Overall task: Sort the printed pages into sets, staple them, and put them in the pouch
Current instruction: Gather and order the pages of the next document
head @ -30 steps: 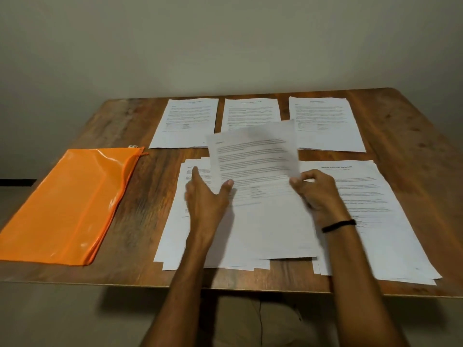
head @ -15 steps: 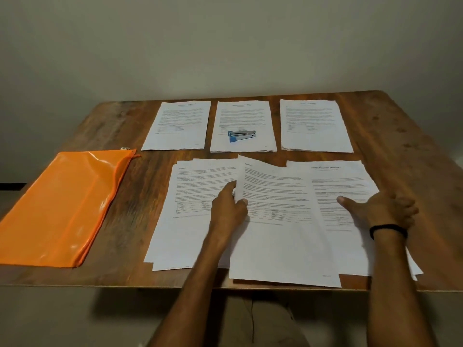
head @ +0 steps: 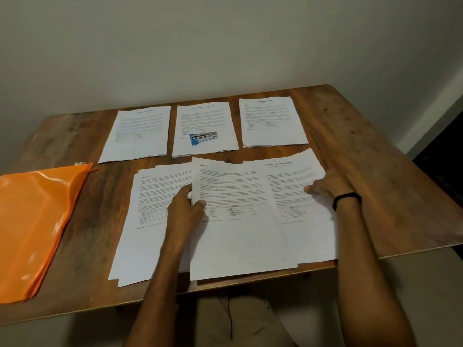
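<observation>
Printed pages lie in two rows on the wooden table (head: 363,151). At the back rest three small piles: left (head: 139,132), middle (head: 204,121) and right (head: 271,121). A blue and silver stapler (head: 202,138) sits on the middle one. In front lie a left stack (head: 147,221), a middle sheet (head: 240,234) and a right stack (head: 310,221). My left hand (head: 186,209) pinches the middle sheet's left edge. My right hand (head: 328,186) presses flat on the right stack. An orange pouch (head: 35,221) lies at the left.
The near table edge runs under the front pages, which overhang it slightly. Bare wood shows at the right side and far left back. A plain wall stands behind the table. My lap is below the front edge.
The lifted page came down onto the front middle, uncovering the stapler. My right hand let go and moved right onto the right stack. The view shifted and tilted.
</observation>
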A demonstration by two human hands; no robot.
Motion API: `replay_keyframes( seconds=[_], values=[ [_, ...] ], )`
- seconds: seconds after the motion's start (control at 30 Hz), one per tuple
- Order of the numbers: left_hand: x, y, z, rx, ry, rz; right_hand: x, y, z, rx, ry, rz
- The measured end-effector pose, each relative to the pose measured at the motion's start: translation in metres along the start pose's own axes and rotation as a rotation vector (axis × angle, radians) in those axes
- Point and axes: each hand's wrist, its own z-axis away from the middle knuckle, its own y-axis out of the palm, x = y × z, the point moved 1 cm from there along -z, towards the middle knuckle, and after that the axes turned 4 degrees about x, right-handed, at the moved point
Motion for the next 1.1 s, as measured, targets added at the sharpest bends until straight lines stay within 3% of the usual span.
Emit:
replay_keyframes(
  seconds=[0.1, 0.27, 0.33, 0.43, 0.53, 0.7, 0.9, 1.1],
  values=[
    [0.003, -0.001, -0.002, -0.005, 0.003, -0.006, -0.015, -0.005, 0.001, 0.081, -0.066, -0.472],
    [0.002, 0.003, -0.004, 0.013, 0.004, -0.017, -0.027, -0.057, 0.003, -0.457, -0.284, -0.582],
    [-0.002, 0.009, -0.004, 0.026, 0.007, -0.020, -0.017, -0.086, 0.016, -0.563, -0.334, -0.742],
    [-0.012, 0.022, -0.007, 0.066, 0.012, -0.044, -0.019, -0.122, 0.017, -0.397, -0.398, -0.979],
    [-0.025, 0.042, -0.012, 0.125, 0.011, -0.067, -0.021, -0.132, 0.012, -0.200, -0.349, -1.057],
    [-0.044, 0.080, -0.021, 0.217, 0.059, -0.069, -0.009, -0.085, 0.017, 0.051, -0.301, -0.772],
    [-0.049, 0.103, -0.022, 0.137, -0.011, 0.006, -0.020, -0.010, 0.012, 0.074, -0.181, -0.493],
    [-0.050, 0.111, -0.013, 0.084, 0.018, 0.053, -0.018, 0.013, 0.003, -0.150, -0.131, -0.002]
  ],
)
